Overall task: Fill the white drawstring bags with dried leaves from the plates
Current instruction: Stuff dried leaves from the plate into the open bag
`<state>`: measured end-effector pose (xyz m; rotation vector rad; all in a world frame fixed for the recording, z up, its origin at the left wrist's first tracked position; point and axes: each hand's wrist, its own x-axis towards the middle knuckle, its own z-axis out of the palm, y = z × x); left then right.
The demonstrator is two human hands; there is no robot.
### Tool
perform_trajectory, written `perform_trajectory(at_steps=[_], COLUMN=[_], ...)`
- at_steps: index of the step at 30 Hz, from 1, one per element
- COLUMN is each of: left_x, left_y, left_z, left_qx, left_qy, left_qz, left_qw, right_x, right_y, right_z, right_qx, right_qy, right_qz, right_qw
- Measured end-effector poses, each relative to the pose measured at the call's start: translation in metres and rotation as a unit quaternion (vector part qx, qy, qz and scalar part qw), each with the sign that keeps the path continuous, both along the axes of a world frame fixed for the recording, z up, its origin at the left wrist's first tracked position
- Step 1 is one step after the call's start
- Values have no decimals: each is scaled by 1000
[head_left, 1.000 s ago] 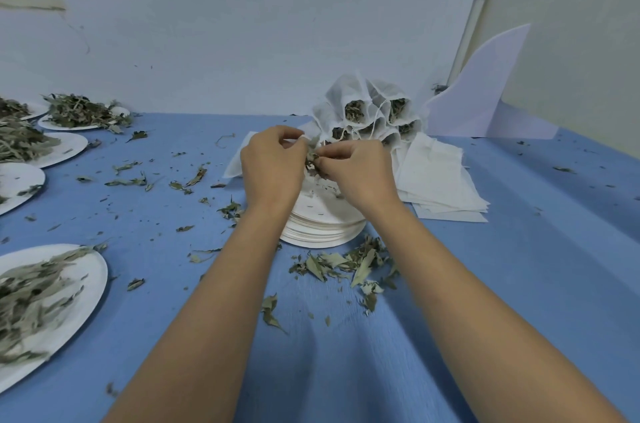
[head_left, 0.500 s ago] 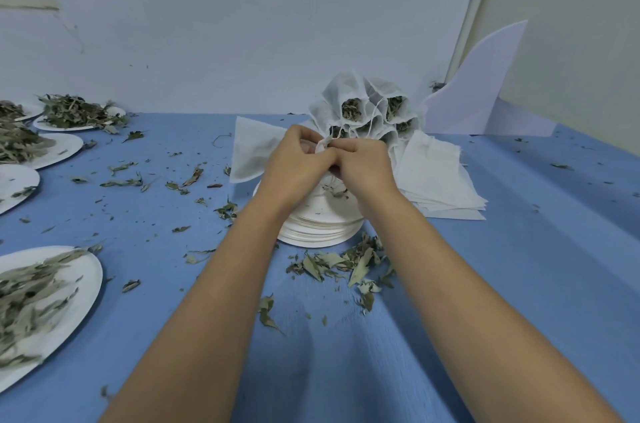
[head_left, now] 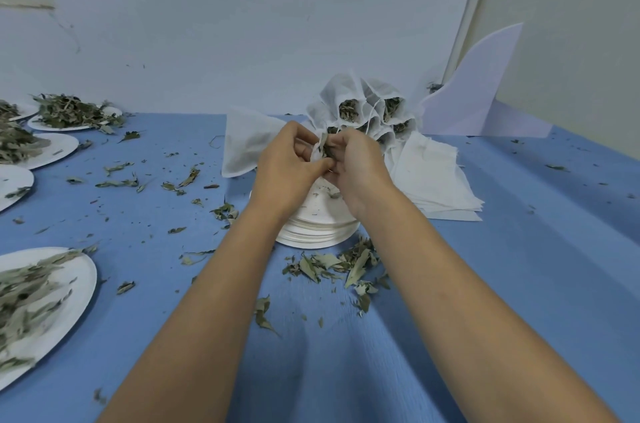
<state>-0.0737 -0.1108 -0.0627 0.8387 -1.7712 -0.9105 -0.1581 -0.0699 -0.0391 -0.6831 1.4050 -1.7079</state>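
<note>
My left hand [head_left: 287, 168] grips the mouth of a white drawstring bag [head_left: 247, 142] whose body sticks out to the left. My right hand [head_left: 356, 164] pinches dried leaves [head_left: 325, 149] at the bag's opening, right against the left hand. Both hands hover over a stack of empty white plates [head_left: 317, 230]. A pile of filled bags [head_left: 360, 107] with leaves showing in their mouths stands just behind. Plates of dried leaves lie at the left: a near plate [head_left: 81, 287] and far ones [head_left: 62, 147].
A stack of flat empty bags [head_left: 433, 180] lies right of the hands. Loose leaves [head_left: 332, 265] are scattered over the blue tablecloth [head_left: 519, 284]. A white curved board [head_left: 474, 90] leans at the back right against the wall.
The hands drew together over the plate stack, lifted the bag so it sticks out left, and leaves now show at its mouth between the fingers.
</note>
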Motion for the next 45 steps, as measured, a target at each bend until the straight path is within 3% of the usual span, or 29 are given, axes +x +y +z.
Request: perform_trajectory(at_steps=[3, 11, 15, 19, 24, 28, 32, 36, 38, 45], left_x=[3, 5, 9, 12, 16, 19, 18, 19, 19, 20], left_y=[-2, -2, -5, -4, -4, -6, -7, -9, -9, -11], left_z=[-1, -2, -2, 3, 4, 4, 2, 0, -1, 3], left_qx=[1, 19, 41, 59, 67, 67, 45, 1, -13, 89], left_qy=[20, 68, 96, 134, 131, 109, 74, 56, 50, 64], left_qz=[9, 31, 36, -1, -30, -42, 36, 165, 180, 26], left_qw=[1000, 997, 994, 989, 989, 991, 996, 985, 982, 994], right_x=[2, 4, 0, -11, -13, -15, -8, 4, 7, -5], right_y=[1, -1, 1, 3, 3, 5, 8, 10, 9, 7], right_z=[2, 0, 0, -4, -7, -10, -9, -6, -6, -11], right_qx=[-8, -27, -50, -48, -34, -12, -12, -36, -39, -47], right_qy=[-19, 71, 141, 283, 187, 271, 353, 364, 363, 363], right_qz=[13, -2, -45, -110, -42, -71, -79, -20, -17, -91], right_qw=[1000, 997, 988, 952, 981, 960, 932, 931, 931, 926])
